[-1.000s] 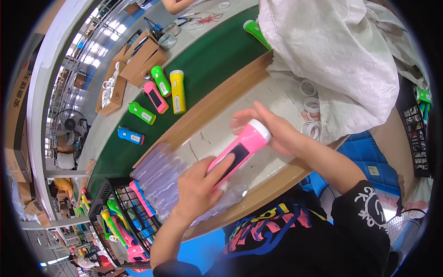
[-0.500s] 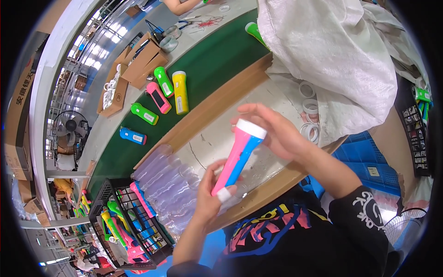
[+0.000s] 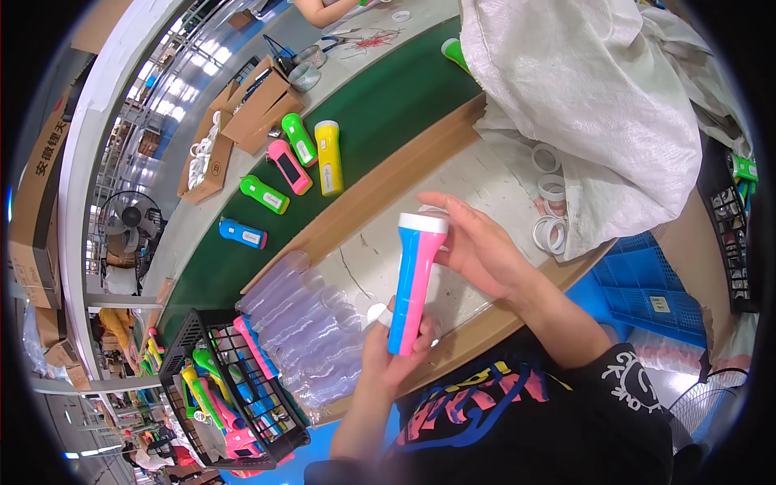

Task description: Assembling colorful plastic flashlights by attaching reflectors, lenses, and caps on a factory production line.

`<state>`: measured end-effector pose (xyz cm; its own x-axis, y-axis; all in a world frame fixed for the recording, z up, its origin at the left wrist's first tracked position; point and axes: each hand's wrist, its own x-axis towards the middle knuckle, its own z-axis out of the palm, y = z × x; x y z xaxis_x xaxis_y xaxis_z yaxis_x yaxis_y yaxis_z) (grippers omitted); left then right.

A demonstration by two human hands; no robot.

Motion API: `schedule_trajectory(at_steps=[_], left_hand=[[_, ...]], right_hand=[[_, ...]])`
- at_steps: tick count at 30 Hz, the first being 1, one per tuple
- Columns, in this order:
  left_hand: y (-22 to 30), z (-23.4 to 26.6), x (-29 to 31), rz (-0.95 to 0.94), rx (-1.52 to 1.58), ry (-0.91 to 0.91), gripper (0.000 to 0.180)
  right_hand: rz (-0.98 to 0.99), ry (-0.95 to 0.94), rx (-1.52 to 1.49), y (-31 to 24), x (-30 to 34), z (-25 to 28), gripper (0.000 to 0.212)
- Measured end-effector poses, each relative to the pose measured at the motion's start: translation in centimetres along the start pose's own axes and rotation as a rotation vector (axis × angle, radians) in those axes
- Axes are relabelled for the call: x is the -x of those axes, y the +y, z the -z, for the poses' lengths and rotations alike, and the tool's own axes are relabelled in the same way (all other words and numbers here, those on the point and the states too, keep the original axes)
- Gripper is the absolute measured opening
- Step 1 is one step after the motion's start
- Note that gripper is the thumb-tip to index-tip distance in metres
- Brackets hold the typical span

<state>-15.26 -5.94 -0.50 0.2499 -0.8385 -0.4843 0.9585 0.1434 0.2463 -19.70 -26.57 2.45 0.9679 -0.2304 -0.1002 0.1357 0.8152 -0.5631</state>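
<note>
A flashlight [image 3: 414, 283], half blue and half pink with a white head ring, stands nearly upright over the work tray. My left hand [image 3: 386, 356] grips its lower end, and a small white piece [image 3: 377, 313] shows at the fingers there. Beside the flashlight's head, my right hand [image 3: 482, 257] is open, its index finger stretched past the rim and its thumb close to the pink side. Whether those fingertips touch the flashlight, I cannot tell. Clear plastic sleeves [image 3: 311, 331] lie in overlapping rows left of my left hand.
Flashlights in green, pink, yellow [image 3: 329, 158] and blue lie on the green belt [image 3: 388, 93]. Several white rings [image 3: 551, 188] rest by a white woven sack [image 3: 582, 105] at right. A black basket [image 3: 190, 356] of flashlights stands lower left. A co-worker's arm [image 3: 323, 11] shows at the far edge.
The flashlight has turned so its blue side now faces left, and it has tilted more upright. My right hand has shifted slightly down and left beside the head ring.
</note>
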Motion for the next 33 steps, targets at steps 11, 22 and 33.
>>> schedule_trajectory(at_steps=[11,22,33], left_hand=[[18.0,-3.5,-14.1,-1.219,-2.096,0.753,0.053],[22.1,2.4,-12.3,-0.814,-1.233,0.364,0.047],[14.5,-1.3,-3.7,-0.418,-0.389,-0.240,0.054]], right_hand=[[0.372,0.032,2.076,-0.3,-1.5,3.7,0.050],[0.487,-0.209,1.958,1.8,-4.6,5.6,0.041],[0.428,-0.149,1.907,2.1,-5.0,4.4,0.043]])
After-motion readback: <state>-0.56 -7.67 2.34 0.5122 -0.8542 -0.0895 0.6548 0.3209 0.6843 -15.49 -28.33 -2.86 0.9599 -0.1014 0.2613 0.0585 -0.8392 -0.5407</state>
